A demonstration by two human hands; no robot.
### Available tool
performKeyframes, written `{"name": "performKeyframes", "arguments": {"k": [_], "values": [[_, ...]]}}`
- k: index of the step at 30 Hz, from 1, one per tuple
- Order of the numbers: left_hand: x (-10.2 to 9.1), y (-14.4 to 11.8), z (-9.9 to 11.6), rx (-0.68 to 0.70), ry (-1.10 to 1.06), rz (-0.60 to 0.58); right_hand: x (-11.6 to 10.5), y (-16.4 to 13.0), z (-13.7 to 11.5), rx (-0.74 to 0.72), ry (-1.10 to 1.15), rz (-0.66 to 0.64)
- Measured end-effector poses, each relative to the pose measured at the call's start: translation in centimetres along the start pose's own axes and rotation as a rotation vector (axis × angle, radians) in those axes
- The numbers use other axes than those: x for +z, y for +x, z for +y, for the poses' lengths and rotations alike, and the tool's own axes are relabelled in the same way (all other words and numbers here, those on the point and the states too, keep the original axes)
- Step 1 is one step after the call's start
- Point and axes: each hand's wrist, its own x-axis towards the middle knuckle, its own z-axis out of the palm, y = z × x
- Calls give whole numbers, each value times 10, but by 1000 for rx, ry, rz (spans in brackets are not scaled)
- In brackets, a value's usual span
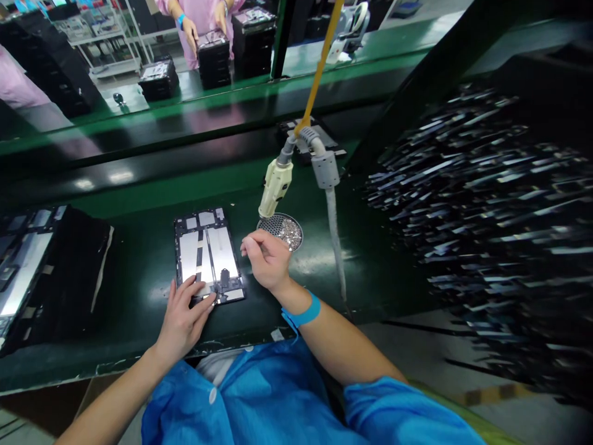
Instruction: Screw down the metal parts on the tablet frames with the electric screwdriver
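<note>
An opened tablet (210,256) lies flat on the green bench, with silver battery plates and a dark ribbon strip showing. Spread over its lower left corner, the fingers of my left hand (185,318) rest on it. To the right, my right hand (269,259) is raised with thumb and fingers pinched together; whatever they hold, if anything, is too small to make out. Just behind that hand sits a round perforated dish (273,224) with small metal screws (290,233) in its right half. Above the dish hangs a pale electric screwdriver (277,188).
A grey cable (334,241) with a box-shaped block hangs right of the screwdriver. Stacked tablets (28,272) stand at left, and a tall stack of dark panels (486,216) at right. Another tablet (312,139) lies behind. Across the line, a co-worker's hands (189,34) touch stacked units.
</note>
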Motion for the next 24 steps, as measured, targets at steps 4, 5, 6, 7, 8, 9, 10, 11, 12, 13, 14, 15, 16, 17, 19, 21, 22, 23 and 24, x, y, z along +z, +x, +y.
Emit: {"name": "performKeyframes", "arguments": {"k": [4,5,6,7,8,9,10,11,12,13,14,15,16,17,19,21,22,23,24], "values": [[4,7,-5,-26,-24,5,-8,5,8,-150,-157,286],[5,12,-8,-26,-29,4,-11,10,11,-176,-225,363],[7,18,-11,-24,-32,5,-15,16,15,-176,-289,423],[9,26,-14,-22,-33,6,-18,25,19,-144,-337,454],[11,35,-17,-21,-34,4,-21,35,25,-94,-355,460],[13,45,-20,-21,-34,-4,-23,46,30,-34,-334,433],[16,55,-22,-22,-34,-15,-25,57,36,31,-277,379],[19,65,-25,-22,-34,-27,-26,69,41,96,-185,310],[22,74,-26,-22,-34,-39,-26,79,45,164,-80,234],[25,82,-27,-20,-35,-42,-26,89,47,229,19,171],[29,88,-28,-17,-38,-32,-25,96,48,282,101,123],[32,93,-29,-14,-40,-15,-25,100,48,316,159,96],[35,96,-30,-10,-42,6,-24,102,46,326,196,90],[38,98,-30,-5,-44,28,-24,102,43,315,215,98],[43,99,-32,11,-49,63,-22,95,38,267,215,138],[45,97,-34,21,-60,86,-20,83,36,231,196,169],[45,97,-35,20,-70,97,-19,77,36,223,184,172],[46,97,-36,16,-80,103,-18,71,37,221,171,167],[45,96,-36,11,-91,105,-16,66,39,219,156,159]]}}
